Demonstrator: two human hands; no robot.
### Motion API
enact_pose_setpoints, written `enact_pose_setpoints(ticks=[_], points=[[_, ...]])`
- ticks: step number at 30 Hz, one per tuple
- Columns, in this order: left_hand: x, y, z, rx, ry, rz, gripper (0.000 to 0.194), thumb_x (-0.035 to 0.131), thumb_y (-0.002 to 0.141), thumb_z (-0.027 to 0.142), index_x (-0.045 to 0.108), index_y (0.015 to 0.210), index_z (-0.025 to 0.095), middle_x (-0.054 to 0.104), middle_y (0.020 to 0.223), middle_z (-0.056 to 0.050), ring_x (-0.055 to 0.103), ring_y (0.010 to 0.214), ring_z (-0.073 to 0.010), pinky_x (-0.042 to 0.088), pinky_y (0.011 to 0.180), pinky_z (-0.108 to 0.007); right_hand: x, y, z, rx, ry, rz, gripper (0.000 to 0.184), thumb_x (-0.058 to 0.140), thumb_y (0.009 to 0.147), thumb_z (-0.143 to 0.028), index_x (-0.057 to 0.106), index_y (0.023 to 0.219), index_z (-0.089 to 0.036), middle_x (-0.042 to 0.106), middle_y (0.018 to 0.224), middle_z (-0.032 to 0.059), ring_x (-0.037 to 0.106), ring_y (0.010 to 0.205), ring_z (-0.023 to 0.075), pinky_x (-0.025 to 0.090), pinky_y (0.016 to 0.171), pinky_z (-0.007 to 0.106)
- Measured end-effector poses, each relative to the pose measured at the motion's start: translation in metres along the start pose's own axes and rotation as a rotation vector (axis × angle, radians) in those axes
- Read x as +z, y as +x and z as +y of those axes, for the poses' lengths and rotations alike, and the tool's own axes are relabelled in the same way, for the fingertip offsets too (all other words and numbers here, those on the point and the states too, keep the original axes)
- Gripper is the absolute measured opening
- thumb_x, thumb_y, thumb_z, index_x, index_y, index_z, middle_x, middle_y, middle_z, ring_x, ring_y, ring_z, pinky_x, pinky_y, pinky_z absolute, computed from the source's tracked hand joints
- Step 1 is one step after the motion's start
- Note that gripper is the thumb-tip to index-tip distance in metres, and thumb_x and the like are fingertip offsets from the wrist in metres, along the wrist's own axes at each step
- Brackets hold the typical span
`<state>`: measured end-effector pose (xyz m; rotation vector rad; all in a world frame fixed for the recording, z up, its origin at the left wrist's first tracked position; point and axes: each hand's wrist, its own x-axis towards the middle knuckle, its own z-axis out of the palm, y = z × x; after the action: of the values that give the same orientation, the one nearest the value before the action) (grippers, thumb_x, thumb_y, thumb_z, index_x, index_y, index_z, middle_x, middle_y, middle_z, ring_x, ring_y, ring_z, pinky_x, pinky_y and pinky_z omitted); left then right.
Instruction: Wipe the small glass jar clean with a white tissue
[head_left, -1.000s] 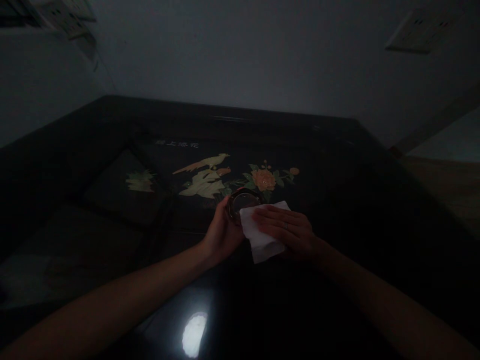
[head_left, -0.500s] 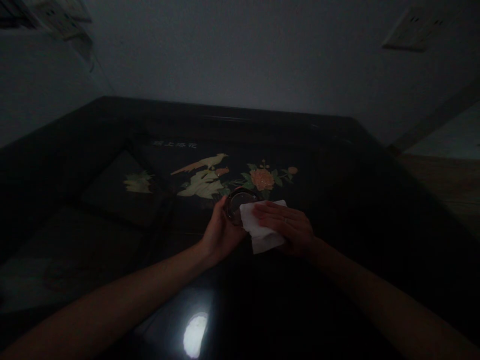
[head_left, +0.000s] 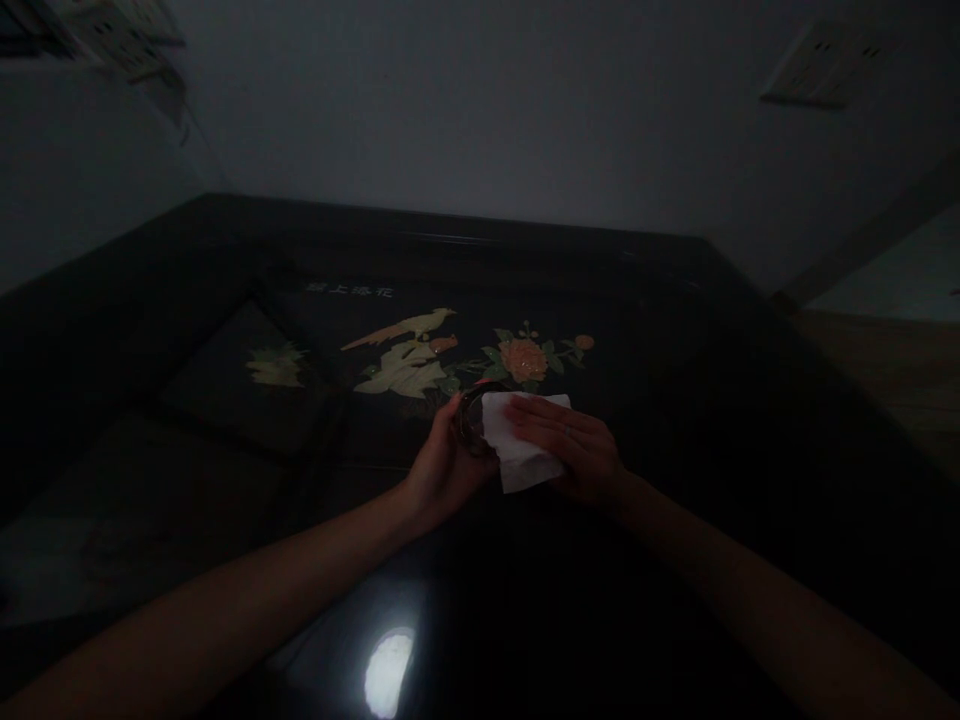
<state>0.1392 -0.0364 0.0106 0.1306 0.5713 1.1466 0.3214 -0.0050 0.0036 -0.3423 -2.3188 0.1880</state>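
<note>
In dim light, my left hand (head_left: 442,460) grips a small round dark dish, glassy and shiny at the rim (head_left: 466,425), from its left and near side. A white tissue (head_left: 521,455) lies over the right part of the dish. My right hand (head_left: 574,440), with a ring on one finger, holds the tissue, its fingers flat on top and pressed together; its thumb is hidden. Both hands are above a glossy dark tabletop (head_left: 525,600). The tissue covers much of the dish's inside.
The tabletop carries an inlaid bird (head_left: 420,322), a peony (head_left: 523,358) and pale characters (head_left: 350,290). A wall with a socket plate (head_left: 821,65) rises behind it. A power strip (head_left: 116,40) hangs at upper left. A lamp's reflection (head_left: 390,670) shines near the front.
My right hand and the tissue have shifted slightly left and up, covering more of the dish. The dish is tilted a little differently; my left hand still grips it.
</note>
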Motion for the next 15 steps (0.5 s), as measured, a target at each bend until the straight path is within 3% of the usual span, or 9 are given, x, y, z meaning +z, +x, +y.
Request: enact_pose_setpoints(ticks=[4, 8, 15], points=[[-0.0027, 0.0006, -0.0028, 0.014, 0.002, -0.023, 0.028, 0.046, 0.090, 0.034, 0.060, 0.111, 0.020, 0.068, 0.099, -0.003, 0.061, 0.086, -0.0175, 0.047, 0.086, -0.035, -0.0011, 0.0017, -0.0004, 0.037, -0.011, -0.028, 0.039, 0.038, 0.094, -0.028, 0.048, 0.125, -0.007, 0.056, 0.127, 0.0216, 0.042, 0.130, 0.0259, 0.045, 0.099, 0.047], [-0.0064, 0.0026, -0.0032, 0.028, 0.021, -0.046, 0.029, 0.045, 0.090, 0.035, 0.060, 0.111, 0.020, 0.068, 0.098, -0.004, 0.062, 0.085, -0.0188, 0.048, 0.081, -0.035, -0.0036, 0.0014, -0.0018, -0.004, -0.031, -0.001, 0.040, 0.035, 0.095, -0.032, 0.048, 0.126, -0.010, 0.062, 0.122, 0.0178, 0.050, 0.123, 0.0244, 0.045, 0.100, 0.048], [-0.0028, 0.0019, 0.0000, 0.004, -0.027, 0.012, 0.030, 0.042, 0.092, 0.034, 0.060, 0.110, 0.018, 0.069, 0.089, -0.004, 0.062, 0.080, -0.0175, 0.048, 0.079, -0.034, -0.0030, 0.0008, -0.0025, -0.001, -0.022, 0.002, 0.038, 0.035, 0.095, -0.032, 0.052, 0.121, -0.010, 0.064, 0.118, 0.0179, 0.053, 0.120, 0.0237, 0.045, 0.099, 0.047]])
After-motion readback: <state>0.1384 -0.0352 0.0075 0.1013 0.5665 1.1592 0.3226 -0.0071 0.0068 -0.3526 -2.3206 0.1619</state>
